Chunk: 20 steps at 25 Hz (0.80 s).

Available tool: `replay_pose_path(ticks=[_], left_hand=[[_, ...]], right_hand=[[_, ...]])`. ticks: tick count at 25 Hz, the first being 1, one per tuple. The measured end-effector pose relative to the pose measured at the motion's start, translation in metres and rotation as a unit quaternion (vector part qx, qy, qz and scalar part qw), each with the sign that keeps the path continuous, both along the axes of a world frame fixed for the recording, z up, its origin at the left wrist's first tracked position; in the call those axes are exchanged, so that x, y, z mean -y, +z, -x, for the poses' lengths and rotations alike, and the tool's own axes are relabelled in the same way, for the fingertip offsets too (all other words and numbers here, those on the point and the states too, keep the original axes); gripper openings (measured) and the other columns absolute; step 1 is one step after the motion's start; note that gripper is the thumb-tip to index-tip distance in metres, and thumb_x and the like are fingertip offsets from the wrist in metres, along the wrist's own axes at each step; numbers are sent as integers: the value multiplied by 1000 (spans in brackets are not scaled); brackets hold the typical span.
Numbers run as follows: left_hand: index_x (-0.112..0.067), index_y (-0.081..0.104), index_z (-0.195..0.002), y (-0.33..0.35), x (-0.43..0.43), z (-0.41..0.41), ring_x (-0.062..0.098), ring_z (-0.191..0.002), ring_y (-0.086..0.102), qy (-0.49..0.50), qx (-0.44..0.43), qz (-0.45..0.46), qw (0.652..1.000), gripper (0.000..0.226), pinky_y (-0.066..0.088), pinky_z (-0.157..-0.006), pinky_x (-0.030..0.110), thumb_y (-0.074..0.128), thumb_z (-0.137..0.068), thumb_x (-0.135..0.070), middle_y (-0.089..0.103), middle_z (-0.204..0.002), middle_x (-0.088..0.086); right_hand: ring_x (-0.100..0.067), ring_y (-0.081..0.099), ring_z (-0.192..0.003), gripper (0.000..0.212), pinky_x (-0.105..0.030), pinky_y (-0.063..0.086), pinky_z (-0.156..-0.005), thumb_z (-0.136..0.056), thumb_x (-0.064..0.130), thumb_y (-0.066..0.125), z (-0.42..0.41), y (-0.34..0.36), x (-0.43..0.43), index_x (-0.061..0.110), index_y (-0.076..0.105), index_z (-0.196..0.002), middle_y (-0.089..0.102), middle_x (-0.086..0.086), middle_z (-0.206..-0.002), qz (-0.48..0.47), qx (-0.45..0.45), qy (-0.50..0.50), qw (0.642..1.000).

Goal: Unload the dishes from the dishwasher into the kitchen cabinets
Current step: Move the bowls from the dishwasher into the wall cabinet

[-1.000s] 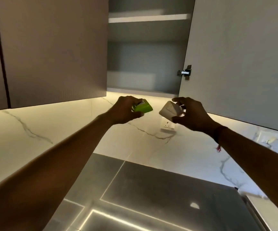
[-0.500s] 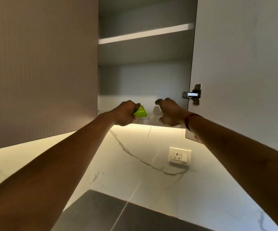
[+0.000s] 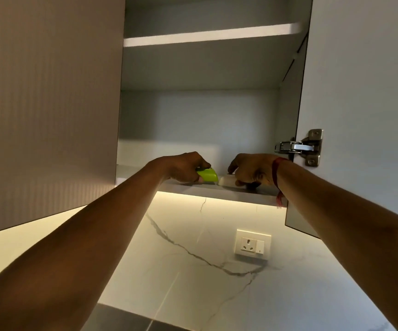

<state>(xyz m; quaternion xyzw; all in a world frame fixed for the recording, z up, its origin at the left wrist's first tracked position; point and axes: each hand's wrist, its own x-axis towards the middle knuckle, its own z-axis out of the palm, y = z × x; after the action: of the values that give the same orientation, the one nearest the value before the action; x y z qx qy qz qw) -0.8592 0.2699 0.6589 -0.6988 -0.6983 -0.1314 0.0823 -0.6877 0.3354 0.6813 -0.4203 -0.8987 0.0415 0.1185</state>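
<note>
My left hand [image 3: 183,168] is curled round a green cup [image 3: 208,175], thumb underneath and fingers over the top, with the cup sticking out toward three o'clock. My right hand [image 3: 252,173] grips a white cup [image 3: 226,180] from above, and only the cup's pale end shows, at nine o'clock of my knuckles. The two cups sit just beside each other, the white one at four o'clock of the green. Both are low over the front of the open cabinet's bottom shelf [image 3: 217,191]. The white cup seems to rest on the shelf, but the shelf edge hides the contact, so I cannot be sure. A red thread [image 3: 275,174] circles my right wrist.

At twelve o'clock above my hands runs an upper shelf [image 3: 207,37]. The open cabinet door [image 3: 360,91] stands at three o'clock, its metal hinge [image 3: 298,147] just above my right wrist. A closed door [image 3: 49,103] fills the nine o'clock side. At five o'clock, below the cabinet, a wall socket [image 3: 252,244] sits on the lit marble backsplash [image 3: 181,271].
</note>
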Motion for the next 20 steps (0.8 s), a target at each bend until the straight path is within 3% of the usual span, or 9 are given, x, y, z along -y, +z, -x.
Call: replay_pose_path(ticks=[2, 4, 9, 16, 20], left_hand=[[-10, 45, -143, -2, -11, 2, 23, -119, 51, -20, 26, 5, 999, 52, 39, -104, 32, 59, -93, -11, 54, -136, 8], [-11, 43, -143, -4, -19, 3, 22, -121, 50, -33, 59, 13, 998, 52, 37, -107, 32, 58, -94, -9, 53, -138, 6], [-9, 40, -145, -10, -41, -7, 21, -131, 44, -56, 99, 21, 993, 51, 31, -110, 27, 53, -95, -6, 43, -148, 6], [-10, 35, -147, -16, -45, -10, 21, -136, 38, -82, 175, 18, 981, 54, 28, -107, 23, 51, -97, -5, 36, -152, 4], [-17, 26, -151, -19, -43, -6, 17, -137, 36, -102, 214, -4, 971, 66, 27, -105, 20, 57, -94, -6, 31, -155, 3]], right_hand=[[-24, 54, -94, 45, -29, 47, -75, -84, -4, 60, 3, -1, -1, 1, 57, -129, 57, -11, -106, -3, 5, -10, 1000], [-23, 52, -95, 42, -22, 45, -66, -87, -6, 54, 1, -6, -3, 0, 57, -129, 57, -13, -110, -25, 9, -19, 999], [-30, 55, -116, 41, -33, 49, -97, -90, -5, 47, -6, -22, -6, -1, 55, -130, 55, -17, -131, -84, -5, -69, 994], [-31, 51, -122, 47, -32, 46, -100, -88, -4, 55, -9, -35, -7, 1, 50, -134, 52, -16, -135, -91, -51, -83, 991], [-33, 44, -128, 58, -32, 43, -100, -86, -7, 54, -16, -42, -5, 4, 39, -141, 45, -16, -141, -76, -124, -91, 985]])
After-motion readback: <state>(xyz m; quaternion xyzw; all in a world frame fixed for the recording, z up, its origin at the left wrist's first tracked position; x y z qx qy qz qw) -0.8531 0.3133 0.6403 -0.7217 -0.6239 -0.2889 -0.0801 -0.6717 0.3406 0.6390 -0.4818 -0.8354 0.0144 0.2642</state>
